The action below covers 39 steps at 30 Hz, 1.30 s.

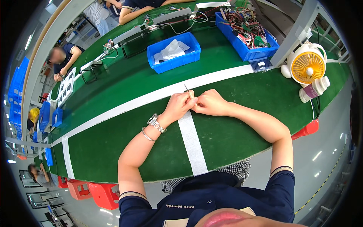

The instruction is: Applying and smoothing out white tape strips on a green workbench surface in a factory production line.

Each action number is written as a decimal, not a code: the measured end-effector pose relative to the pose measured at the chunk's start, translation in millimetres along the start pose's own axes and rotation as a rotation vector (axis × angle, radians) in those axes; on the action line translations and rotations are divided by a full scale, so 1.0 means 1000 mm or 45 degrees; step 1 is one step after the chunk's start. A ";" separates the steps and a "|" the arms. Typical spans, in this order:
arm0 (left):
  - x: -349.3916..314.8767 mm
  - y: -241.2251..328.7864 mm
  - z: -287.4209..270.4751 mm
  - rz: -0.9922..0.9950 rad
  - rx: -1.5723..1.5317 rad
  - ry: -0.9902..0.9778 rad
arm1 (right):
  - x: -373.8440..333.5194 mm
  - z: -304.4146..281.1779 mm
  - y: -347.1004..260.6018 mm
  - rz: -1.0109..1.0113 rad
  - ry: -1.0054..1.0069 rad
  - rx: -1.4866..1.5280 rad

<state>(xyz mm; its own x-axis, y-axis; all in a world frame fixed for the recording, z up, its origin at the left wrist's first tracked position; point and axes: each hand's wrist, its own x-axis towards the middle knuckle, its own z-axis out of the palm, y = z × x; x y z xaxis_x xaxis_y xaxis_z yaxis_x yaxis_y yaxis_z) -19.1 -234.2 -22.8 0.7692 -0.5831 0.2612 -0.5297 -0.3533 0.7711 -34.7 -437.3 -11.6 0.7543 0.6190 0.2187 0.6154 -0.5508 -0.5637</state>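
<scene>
Two bins (177, 65) stand beyond; left hand (180, 104) pinches a dark strip (186, 88), right hand (210, 103) curls, hold unclear.

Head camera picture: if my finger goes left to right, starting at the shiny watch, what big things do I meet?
Silver watch → left hand → right hand → blue bin of wires → yellow-and-white fan.

On my head camera, a left hand (179, 106) and right hand (211, 103) meet over a green table (234, 138), a thin dark stick (186, 88) jutting up. Farther off, I see a blue bin (179, 63) and a fan (308, 67).
</scene>
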 end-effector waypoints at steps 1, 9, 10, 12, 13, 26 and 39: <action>0.000 0.000 0.000 -0.005 -0.010 -0.006 | 0.000 0.000 0.000 -0.005 -0.002 -0.013; 0.001 0.003 -0.002 -0.036 -0.019 -0.039 | 0.000 0.001 0.000 -0.026 0.003 -0.065; 0.001 0.005 -0.002 -0.035 -0.016 -0.039 | 0.000 0.001 0.001 -0.030 0.004 -0.071; 0.001 0.005 -0.002 -0.028 -0.017 -0.035 | 0.000 0.002 0.001 -0.041 0.006 -0.083; 0.000 0.003 -0.002 -0.022 -0.022 -0.030 | 0.001 0.002 0.001 -0.046 0.010 -0.083; 0.002 0.005 -0.003 -0.077 -0.054 -0.043 | 0.000 0.006 0.005 -0.025 0.006 -0.084; 0.000 -0.002 -0.003 -0.068 -0.141 -0.066 | 0.001 -0.005 0.001 0.014 -0.099 0.097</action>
<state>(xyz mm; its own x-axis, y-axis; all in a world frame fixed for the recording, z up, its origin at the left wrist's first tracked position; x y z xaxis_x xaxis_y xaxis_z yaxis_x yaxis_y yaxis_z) -16.4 -231.7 -23.0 0.7741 -0.6039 0.1897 -0.4436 -0.3038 0.8431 -32.1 -440.4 -7.8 0.7392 0.6563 0.1512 0.5857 -0.5157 -0.6253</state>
